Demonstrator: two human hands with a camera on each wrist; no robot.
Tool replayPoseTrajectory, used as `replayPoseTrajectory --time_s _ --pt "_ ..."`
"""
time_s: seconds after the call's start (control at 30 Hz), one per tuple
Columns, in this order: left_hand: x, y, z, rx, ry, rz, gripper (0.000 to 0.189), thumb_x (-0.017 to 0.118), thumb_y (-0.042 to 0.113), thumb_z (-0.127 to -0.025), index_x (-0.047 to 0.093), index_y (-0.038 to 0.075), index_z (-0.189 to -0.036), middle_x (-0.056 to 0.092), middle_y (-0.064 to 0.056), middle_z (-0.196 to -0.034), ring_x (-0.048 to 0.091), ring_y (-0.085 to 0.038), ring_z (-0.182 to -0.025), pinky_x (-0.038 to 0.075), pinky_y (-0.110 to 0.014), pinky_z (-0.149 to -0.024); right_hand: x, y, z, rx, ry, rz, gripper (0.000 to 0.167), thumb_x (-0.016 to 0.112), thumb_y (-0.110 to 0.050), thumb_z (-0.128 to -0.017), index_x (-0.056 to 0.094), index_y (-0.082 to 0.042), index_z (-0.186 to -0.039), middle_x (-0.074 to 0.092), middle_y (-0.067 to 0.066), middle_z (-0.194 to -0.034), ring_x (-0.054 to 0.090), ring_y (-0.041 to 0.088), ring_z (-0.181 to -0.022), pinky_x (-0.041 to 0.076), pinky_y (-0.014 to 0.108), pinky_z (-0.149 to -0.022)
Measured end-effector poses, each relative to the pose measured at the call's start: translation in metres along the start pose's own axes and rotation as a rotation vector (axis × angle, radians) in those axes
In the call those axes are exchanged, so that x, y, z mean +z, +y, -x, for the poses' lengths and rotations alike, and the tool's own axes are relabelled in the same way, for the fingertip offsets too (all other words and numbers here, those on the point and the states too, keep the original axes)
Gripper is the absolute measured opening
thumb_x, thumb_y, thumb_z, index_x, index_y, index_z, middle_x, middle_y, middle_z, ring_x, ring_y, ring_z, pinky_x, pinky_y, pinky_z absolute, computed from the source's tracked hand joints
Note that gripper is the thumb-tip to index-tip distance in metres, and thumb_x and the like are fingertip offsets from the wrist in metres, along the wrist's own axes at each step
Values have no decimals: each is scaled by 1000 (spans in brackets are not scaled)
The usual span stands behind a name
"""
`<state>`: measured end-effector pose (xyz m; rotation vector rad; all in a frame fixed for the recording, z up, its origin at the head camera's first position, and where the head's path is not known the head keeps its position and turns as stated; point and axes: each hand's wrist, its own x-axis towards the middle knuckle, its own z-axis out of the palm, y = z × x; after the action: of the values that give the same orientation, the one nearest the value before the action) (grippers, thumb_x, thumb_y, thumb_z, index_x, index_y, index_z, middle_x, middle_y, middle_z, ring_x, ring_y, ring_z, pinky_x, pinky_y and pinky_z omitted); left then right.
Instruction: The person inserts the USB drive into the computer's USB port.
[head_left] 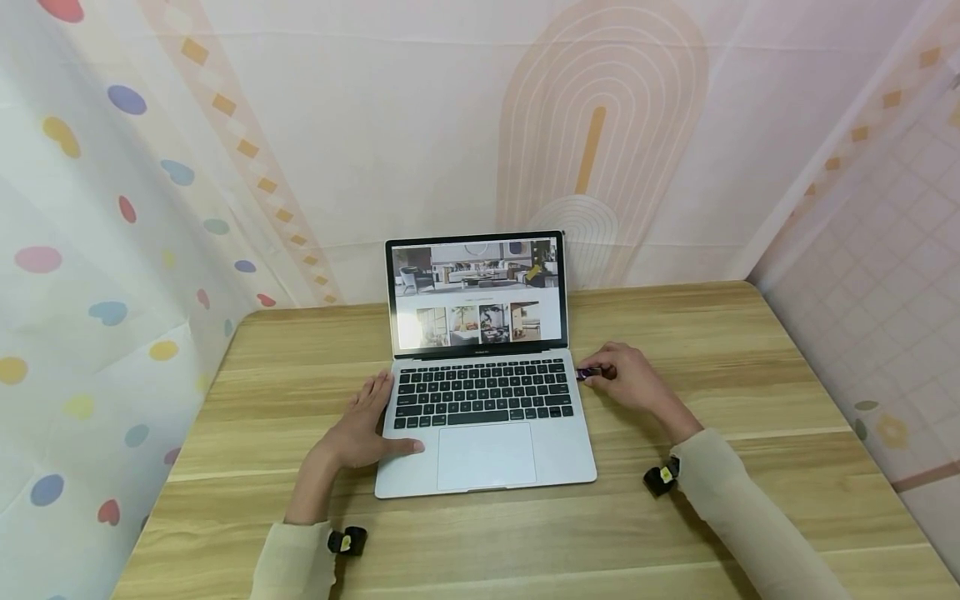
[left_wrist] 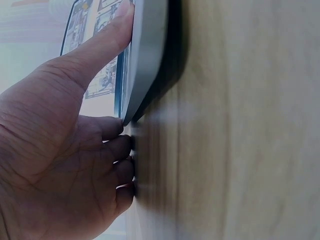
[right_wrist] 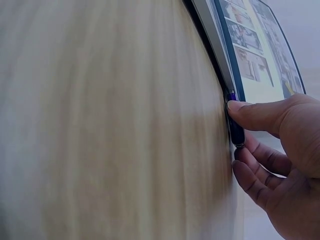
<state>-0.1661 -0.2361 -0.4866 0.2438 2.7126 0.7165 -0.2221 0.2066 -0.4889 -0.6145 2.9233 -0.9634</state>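
An open silver laptop (head_left: 487, 455) stands on the wooden table, its lit screen (head_left: 480, 296) showing a page of room pictures. My left hand (head_left: 363, 427) rests along its left side, thumb on the palm rest and the other fingers on the table by the edge. In the left wrist view that thumb (left_wrist: 100, 50) lies straight over the laptop's rim. My right hand (head_left: 628, 379) pinches a small dark purple USB stick (head_left: 588, 372) at the laptop's right edge. The right wrist view shows the USB stick (right_wrist: 235, 125) between thumb and fingers, its front end against the laptop's side.
The wooden table (head_left: 300, 350) spreads around the laptop on all sides. A patterned curtain (head_left: 420, 125) hangs behind the table and down both sides. Black wrist cameras (head_left: 348, 542) are strapped by both sleeves.
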Motion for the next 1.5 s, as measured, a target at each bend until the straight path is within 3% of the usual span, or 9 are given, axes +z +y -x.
replayPoseTrajectory --time_s 0.5,0.9,1.27,1.5 --pt "0 0 0 -1 -3 -11 134 83 63 -75 4 1 -164 1 -20 -173 -3 -45 -159 5 -62 -130 6 -3 -3 39 -4 -31 20 77 -7 -91 79 -8 -111 71 9 -103 56 18 -82 47 29 -72" --pt "0 -2 0 -7 8 1 133 84 62 -75 6 2 -164 2 -21 -173 -2 -45 -159 5 -63 -129 6 -5 -4 60 -17 -40 21 76 -10 -92 78 -12 -112 70 6 -104 60 18 -86 52 31 -76" --pt "-2 -5 -3 -9 40 19 120 79 58 -83 12 3 -165 7 -20 -173 3 -48 -158 16 -69 -125 4 -4 -1 51 -2 -84 23 75 -13 -93 76 -10 -116 70 8 -111 67 24 -99 60 43 -89" --pt "-6 -4 -2 19 97 26 114 76 59 -85 16 2 -164 7 -25 -171 9 -52 -156 19 -68 -124 -3 -1 4 -9 48 -51 32 75 -14 -94 71 -4 -124 68 16 -120 68 33 -106 60 50 -93"
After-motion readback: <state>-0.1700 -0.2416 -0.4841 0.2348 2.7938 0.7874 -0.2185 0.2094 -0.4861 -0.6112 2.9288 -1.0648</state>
